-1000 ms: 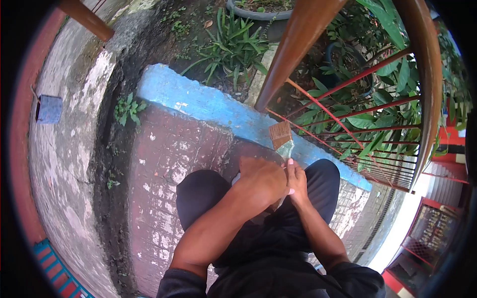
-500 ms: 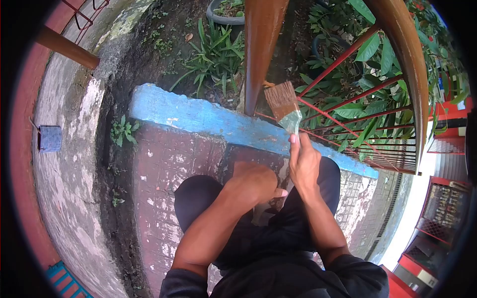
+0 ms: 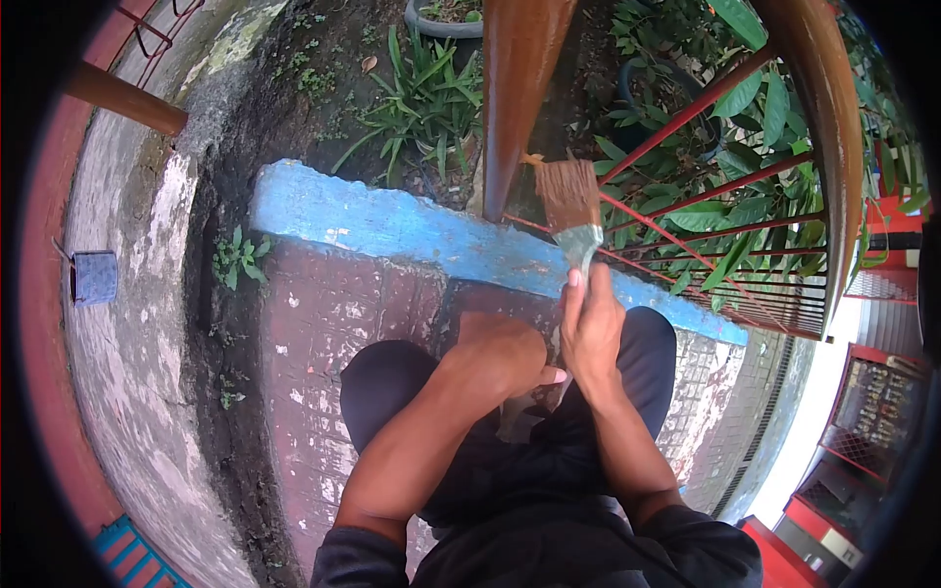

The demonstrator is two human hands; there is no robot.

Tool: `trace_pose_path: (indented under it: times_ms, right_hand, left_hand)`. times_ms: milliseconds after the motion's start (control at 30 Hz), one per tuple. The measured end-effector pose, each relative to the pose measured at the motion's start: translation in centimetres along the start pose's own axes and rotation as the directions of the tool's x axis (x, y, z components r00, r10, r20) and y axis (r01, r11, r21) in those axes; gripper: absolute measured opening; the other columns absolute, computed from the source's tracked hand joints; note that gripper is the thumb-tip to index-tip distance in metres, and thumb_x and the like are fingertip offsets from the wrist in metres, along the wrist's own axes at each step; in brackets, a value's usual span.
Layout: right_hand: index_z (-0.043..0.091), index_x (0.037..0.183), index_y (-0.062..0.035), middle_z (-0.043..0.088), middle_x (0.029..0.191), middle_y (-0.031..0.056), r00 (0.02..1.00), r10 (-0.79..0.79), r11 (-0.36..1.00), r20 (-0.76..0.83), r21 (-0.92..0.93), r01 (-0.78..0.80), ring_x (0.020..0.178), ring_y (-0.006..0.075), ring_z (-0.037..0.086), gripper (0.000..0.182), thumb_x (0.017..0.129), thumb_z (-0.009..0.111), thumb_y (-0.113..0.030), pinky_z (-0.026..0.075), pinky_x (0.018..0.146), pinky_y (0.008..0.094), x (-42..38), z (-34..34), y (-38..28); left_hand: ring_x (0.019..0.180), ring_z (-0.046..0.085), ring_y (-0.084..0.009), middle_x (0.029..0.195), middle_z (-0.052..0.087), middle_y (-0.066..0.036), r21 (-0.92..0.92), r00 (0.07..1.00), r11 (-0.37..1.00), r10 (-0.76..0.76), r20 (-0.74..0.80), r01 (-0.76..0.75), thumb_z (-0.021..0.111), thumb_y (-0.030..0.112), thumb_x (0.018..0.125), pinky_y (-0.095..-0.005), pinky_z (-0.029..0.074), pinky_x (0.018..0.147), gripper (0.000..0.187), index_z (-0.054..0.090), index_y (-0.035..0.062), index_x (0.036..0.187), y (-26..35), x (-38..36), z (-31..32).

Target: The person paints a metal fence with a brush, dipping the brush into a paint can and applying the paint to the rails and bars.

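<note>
My right hand [image 3: 593,333] is closed around the handle of a wide paintbrush [image 3: 578,211]. Its bristles are coated brown and point up, close to the lower part of a brown post [image 3: 515,108]. My left hand [image 3: 498,355] hangs knuckles-up between my knees, curled closed, with the thumb pointing right. Its fingers are hidden from above, and I cannot tell what they grip. Just below that hand a dull greyish-brown shape shows against my dark trousers [image 3: 387,387].
A blue-painted kerb [image 3: 372,225] crosses in front of my knees. Behind it grow spiky green plants [image 3: 426,103] near a grey pot [image 3: 446,24]. Red metal bars [image 3: 686,118] join a curved brown rail [image 3: 833,127] at right. Worn maroon paving [image 3: 314,343] lies below.
The brush has turned more upright, its bristles shifting slightly right, while my right hand moved a little left. My left hand stays nearly in place.
</note>
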State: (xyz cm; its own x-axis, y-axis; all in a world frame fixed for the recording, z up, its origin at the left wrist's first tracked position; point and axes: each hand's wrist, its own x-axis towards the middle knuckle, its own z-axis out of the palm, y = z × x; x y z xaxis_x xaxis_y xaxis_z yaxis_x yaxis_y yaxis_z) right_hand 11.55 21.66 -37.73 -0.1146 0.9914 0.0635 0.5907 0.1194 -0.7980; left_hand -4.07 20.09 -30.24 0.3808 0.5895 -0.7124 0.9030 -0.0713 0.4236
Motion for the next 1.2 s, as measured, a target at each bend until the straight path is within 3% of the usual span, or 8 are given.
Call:
trace_pose_path:
  times_ms: [167, 400, 567, 800, 933, 967, 1100, 1200]
  right_hand:
    - [0.062, 0.110, 0.0006, 0.065, 0.074, 0.0291, 0.983, 0.183, 0.983, 0.010, -0.005, -0.183, 0.074, 0.0553, 0.065, 0.022, 0.114, 0.057, -0.020, 0.047, 0.062, 0.0551, 0.8, -1.0, -1.0]
    - [0.068, 0.117, -0.0003, 0.070, 0.076, 0.0215, 0.998, 0.052, 0.994, -0.043, -0.097, -0.056, 0.069, 0.0412, 0.073, 0.019, 0.112, 0.058, -0.016, 0.054, 0.065, 0.0491, -2.6, -2.8, 0.3]
    - [0.071, 0.122, 0.0001, 0.072, 0.086, 0.0285, 0.994, -0.064, 0.995, -0.089, -0.088, 0.056, 0.080, 0.0488, 0.072, 0.021, 0.109, 0.064, -0.014, 0.055, 0.070, 0.0501, 0.0, -1.9, -1.6]
    - [0.073, 0.128, 0.0009, 0.073, 0.088, 0.0281, 0.993, 0.016, 0.984, -0.117, -0.175, -0.036, 0.079, 0.0469, 0.073, 0.027, 0.109, 0.064, -0.015, 0.057, 0.071, 0.0472, -1.3, -3.8, 1.2]
    - [0.073, 0.123, 0.0009, 0.076, 0.083, 0.0192, 0.978, 0.140, 0.983, -0.152, -0.095, -0.156, 0.074, 0.0281, 0.076, 0.025, 0.106, 0.068, -0.016, 0.056, 0.069, 0.0423, -3.9, -5.9, 3.8]
    - [0.072, 0.123, 0.0000, 0.074, 0.080, 0.0134, 0.976, 0.079, 0.995, -0.204, -0.051, -0.091, 0.071, 0.0169, 0.070, 0.025, 0.103, 0.068, -0.015, 0.054, 0.066, 0.0381, -3.9, -6.1, 4.2]
    - [0.070, 0.122, -0.0017, 0.069, 0.076, 0.0102, 0.970, 0.144, 0.990, -0.196, 0.021, -0.142, 0.065, 0.0114, 0.059, 0.022, 0.102, 0.067, -0.010, 0.050, 0.062, 0.0335, -2.7, -7.4, 3.6]
    - [0.068, 0.127, -0.0020, 0.069, 0.076, 0.0105, 0.972, 0.132, 0.991, -0.192, 0.023, -0.130, 0.066, 0.0138, 0.063, 0.024, 0.105, 0.064, -0.012, 0.051, 0.064, 0.0343, -1.9, -7.8, 3.7]
  left_hand:
    - [0.107, 0.076, -0.0429, 0.106, 0.080, -0.022, -0.012, 1.000, 1.000, 0.006, 0.006, -0.005, 0.062, 0.071, 0.099, -0.0545, 0.058, 0.094, 0.073, 0.083, 0.0011, 0.100, 0.0, 0.1, -0.2]
    - [0.108, 0.076, -0.0429, 0.108, 0.080, -0.023, 0.002, 0.999, 1.000, 0.021, -0.036, -0.021, 0.062, 0.071, 0.099, -0.0537, 0.058, 0.094, 0.073, 0.084, 0.0018, 0.101, 0.0, 0.5, -0.2]
    - [0.109, 0.076, -0.0433, 0.109, 0.080, -0.023, 0.005, 0.999, 0.999, 0.031, -0.016, -0.031, 0.062, 0.071, 0.099, -0.0539, 0.057, 0.096, 0.073, 0.084, 0.0017, 0.102, 0.1, 0.8, -0.3]
    - [0.110, 0.075, -0.0437, 0.109, 0.080, -0.023, 0.032, 1.000, 0.999, 0.016, -0.026, -0.016, 0.061, 0.072, 0.100, -0.0540, 0.057, 0.096, 0.073, 0.084, 0.0019, 0.101, -0.1, 0.8, 0.2]
    - [0.110, 0.075, -0.0437, 0.108, 0.080, -0.022, 0.018, 0.999, 1.000, 0.016, -0.050, -0.015, 0.060, 0.073, 0.099, -0.0544, 0.057, 0.096, 0.075, 0.084, 0.0019, 0.101, -0.6, 0.7, 0.2]
    - [0.111, 0.075, -0.0436, 0.108, 0.080, -0.022, 0.010, 0.999, 1.000, 0.013, -0.041, -0.012, 0.059, 0.073, 0.099, -0.0548, 0.057, 0.096, 0.075, 0.084, 0.0019, 0.101, -0.7, 0.6, 0.2]
    - [0.113, 0.074, -0.0435, 0.110, 0.080, -0.022, 0.003, 1.000, 1.000, -0.006, -0.010, 0.006, 0.058, 0.075, 0.100, -0.0561, 0.057, 0.097, 0.077, 0.083, 0.0018, 0.101, -0.5, 0.9, -0.1]
    - [0.114, 0.074, -0.0441, 0.112, 0.079, -0.023, 0.016, 1.000, 1.000, -0.007, -0.010, 0.007, 0.058, 0.075, 0.100, -0.0565, 0.056, 0.098, 0.078, 0.084, 0.0018, 0.102, -0.4, 1.1, 0.0]
